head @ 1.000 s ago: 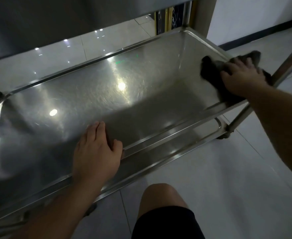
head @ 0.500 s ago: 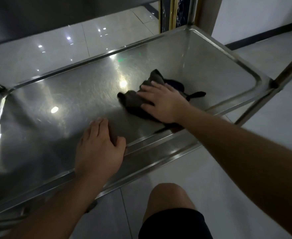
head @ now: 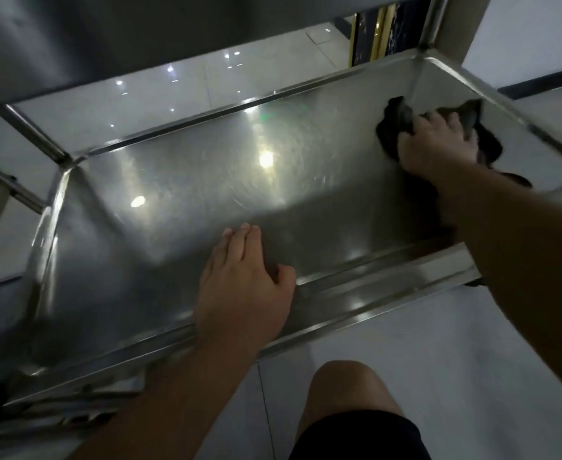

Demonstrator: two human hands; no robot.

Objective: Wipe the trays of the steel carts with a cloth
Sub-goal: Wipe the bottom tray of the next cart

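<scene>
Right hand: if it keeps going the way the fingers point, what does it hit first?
The right hand presses the dark cloth near the tray's far right corner, fingers aimed up-frame. Going straight on, it would likely meet the far right rim of the tray first, cloth leading. Depth is unclear.

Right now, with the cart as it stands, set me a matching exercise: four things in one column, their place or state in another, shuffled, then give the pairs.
Things
1. left hand
2. right hand
3. cloth
4. knee

Places or states
A. dark, bunched in the tray's far right corner
B. bare, above the floor tiles in front of the cart
C. resting on the tray's near rim, fingers straight
D. holding the cloth against the tray

Pairs: 1-C, 2-D, 3-A, 4-B
</scene>
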